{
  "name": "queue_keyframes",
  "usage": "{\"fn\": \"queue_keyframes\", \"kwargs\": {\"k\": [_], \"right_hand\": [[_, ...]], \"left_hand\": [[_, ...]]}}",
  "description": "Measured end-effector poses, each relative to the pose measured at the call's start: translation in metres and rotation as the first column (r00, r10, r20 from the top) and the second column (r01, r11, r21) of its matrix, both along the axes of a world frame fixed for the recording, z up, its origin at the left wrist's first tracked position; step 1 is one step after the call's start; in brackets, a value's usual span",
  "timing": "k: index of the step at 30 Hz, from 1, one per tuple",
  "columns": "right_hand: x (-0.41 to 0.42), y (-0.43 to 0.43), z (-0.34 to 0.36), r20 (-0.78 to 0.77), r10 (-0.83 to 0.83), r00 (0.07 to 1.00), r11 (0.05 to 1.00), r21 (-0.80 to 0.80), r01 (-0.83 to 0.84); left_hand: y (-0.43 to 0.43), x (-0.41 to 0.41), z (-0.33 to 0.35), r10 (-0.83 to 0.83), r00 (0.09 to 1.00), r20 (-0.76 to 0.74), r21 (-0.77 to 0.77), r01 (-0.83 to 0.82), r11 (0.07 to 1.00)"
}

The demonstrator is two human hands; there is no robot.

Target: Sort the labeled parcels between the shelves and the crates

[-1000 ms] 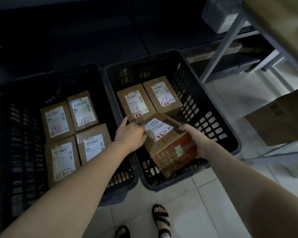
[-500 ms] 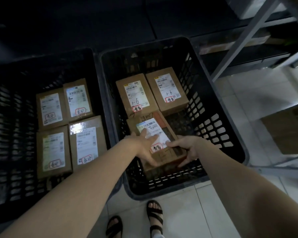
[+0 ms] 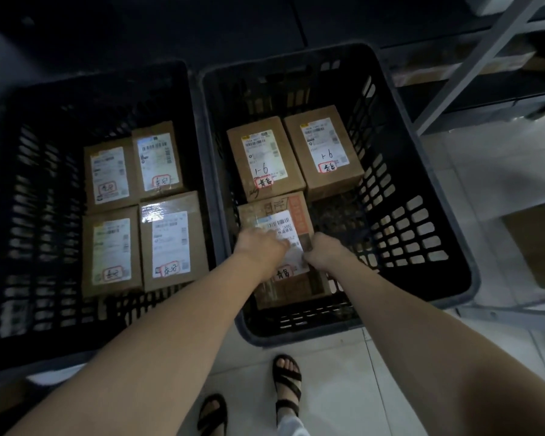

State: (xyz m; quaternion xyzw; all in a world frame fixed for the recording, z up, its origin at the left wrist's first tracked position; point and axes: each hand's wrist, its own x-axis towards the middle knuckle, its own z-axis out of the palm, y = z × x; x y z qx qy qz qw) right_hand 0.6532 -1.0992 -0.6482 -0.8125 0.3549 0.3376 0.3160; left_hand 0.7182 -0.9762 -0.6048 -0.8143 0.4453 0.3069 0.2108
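Two black crates stand side by side on the floor. In the right crate (image 3: 400,221), two labeled cardboard parcels (image 3: 265,152) (image 3: 324,146) lie flat at the back. A third labeled parcel (image 3: 277,212) lies in front of them, low at the crate's front left. My left hand (image 3: 261,250) presses flat on its white label. My right hand (image 3: 324,251) has its fingers curled over the parcel's right edge. The left crate (image 3: 35,184) holds several labeled parcels (image 3: 170,243) laid flat in two rows.
A grey metal shelf frame (image 3: 472,61) rises at the right, with dark shelves behind it. A cardboard box (image 3: 535,247) sits low on the shelf at the far right. My sandalled feet (image 3: 287,382) stand on the pale tiled floor in front of the crates.
The parcel was held tilted above the right crate. Both hands have lowered it flat into the crate's front left, and the left hand has slid onto its label.
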Motion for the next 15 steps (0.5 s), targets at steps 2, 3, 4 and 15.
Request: {"fn": "queue_keyframes", "kwargs": {"k": [2,3,4,15], "right_hand": [[0.001,0.007,0.019,0.059,0.123,0.991,0.977,-0.183,-0.11],[0.001,0.011,0.028,0.113,0.191,0.975,0.956,-0.247,-0.158],[0.001,0.017,0.039,0.158,0.268,0.95,0.933,-0.291,-0.214],[-0.015,0.177,0.193,0.415,0.797,0.439,0.587,-0.705,-0.399]], "left_hand": [[0.005,-0.004,0.016,-0.024,0.996,0.091,-0.141,0.036,0.989],[0.009,-0.004,0.025,-0.015,0.992,0.126,-0.209,0.041,0.977],[0.016,-0.005,0.035,0.007,0.988,0.157,-0.272,0.036,0.962],[0.224,-0.039,0.191,0.431,0.812,0.394,-0.544,-0.172,0.821]]}}
